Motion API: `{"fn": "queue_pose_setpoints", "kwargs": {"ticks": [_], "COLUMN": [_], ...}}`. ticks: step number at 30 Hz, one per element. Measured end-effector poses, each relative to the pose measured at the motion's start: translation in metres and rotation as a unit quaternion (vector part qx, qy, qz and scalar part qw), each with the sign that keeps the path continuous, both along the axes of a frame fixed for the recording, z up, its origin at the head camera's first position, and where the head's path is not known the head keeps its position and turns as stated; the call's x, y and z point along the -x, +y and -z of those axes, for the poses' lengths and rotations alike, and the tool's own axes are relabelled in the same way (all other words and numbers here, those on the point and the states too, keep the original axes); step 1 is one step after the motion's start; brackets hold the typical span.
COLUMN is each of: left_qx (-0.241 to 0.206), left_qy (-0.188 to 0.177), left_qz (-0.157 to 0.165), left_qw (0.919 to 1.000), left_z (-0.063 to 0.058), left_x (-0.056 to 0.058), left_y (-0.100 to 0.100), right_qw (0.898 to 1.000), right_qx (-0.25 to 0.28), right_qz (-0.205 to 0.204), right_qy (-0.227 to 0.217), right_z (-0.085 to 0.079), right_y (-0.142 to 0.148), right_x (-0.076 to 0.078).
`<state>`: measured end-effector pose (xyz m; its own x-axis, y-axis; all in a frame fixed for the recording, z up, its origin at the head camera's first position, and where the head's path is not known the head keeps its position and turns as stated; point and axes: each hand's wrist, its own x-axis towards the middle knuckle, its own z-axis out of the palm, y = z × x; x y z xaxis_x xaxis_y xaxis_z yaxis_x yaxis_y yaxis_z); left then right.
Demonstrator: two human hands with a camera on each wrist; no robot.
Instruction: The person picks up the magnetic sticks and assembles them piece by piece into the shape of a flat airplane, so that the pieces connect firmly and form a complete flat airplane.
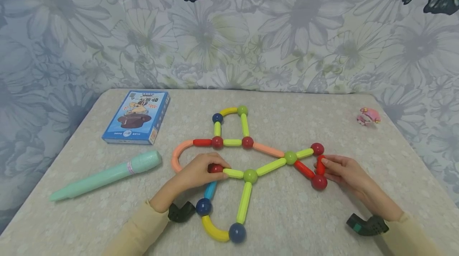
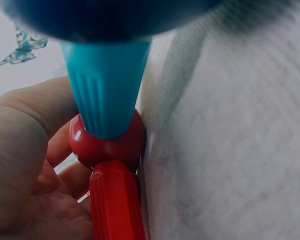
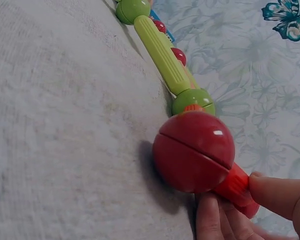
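Observation:
A flat figure of coloured magnetic sticks and balls lies on the table. At its left part, my left hand (image 1: 195, 172) holds a red ball (image 1: 215, 168) between thumb and fingers. In the left wrist view, a blue stick (image 2: 105, 90) and a red stick (image 2: 116, 200) meet at that ball. My right hand (image 1: 349, 172) pinches a short red stick (image 1: 320, 165) at the figure's right end. This stick stands between an upper red ball (image 1: 317, 148) and a lower red ball (image 1: 319, 182). A green ball (image 1: 290, 157) joins the sticks left of it.
A blue illustrated box (image 1: 136, 118) lies at the back left, with a mint-green closed umbrella-like object (image 1: 107, 176) in front of it. At the back right sits a small pink figurine (image 1: 369, 116). Patterned fabric (image 1: 251, 40) hangs behind the table.

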<state>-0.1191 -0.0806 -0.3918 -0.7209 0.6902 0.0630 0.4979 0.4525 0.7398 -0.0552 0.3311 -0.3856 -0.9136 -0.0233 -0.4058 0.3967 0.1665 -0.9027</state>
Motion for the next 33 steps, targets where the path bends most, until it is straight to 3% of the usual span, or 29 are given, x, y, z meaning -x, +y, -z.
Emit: {"fn": "queue_pose_setpoints", "kwargs": {"ticks": [13, 22, 28, 33], "left_qx": [0.006, 0.001, 0.007, 0.007], "left_qy": [-0.009, -0.001, -0.012, -0.011], "left_qz": [-0.004, 0.000, -0.007, -0.006], "left_qw": [0.9999, 1.0000, 0.9999, 0.9999], "left_z": [0.001, -0.002, -0.003, -0.002], "left_x": [-0.001, 0.000, -0.001, 0.000], "left_y": [-0.001, 0.001, -0.001, 0.000], "right_qw": [0.999, 0.998, 0.984, 0.961], "right_qx": [-0.033, -0.060, -0.145, -0.219], "right_qz": [0.017, -0.025, -0.080, -0.133], "right_qy": [-0.032, 0.004, 0.058, 0.106], "right_z": [-0.001, -0.005, -0.010, -0.013], "right_y": [0.001, 0.005, 0.003, 0.005], "right_x": [0.015, 0.021, 0.028, 0.025]}}
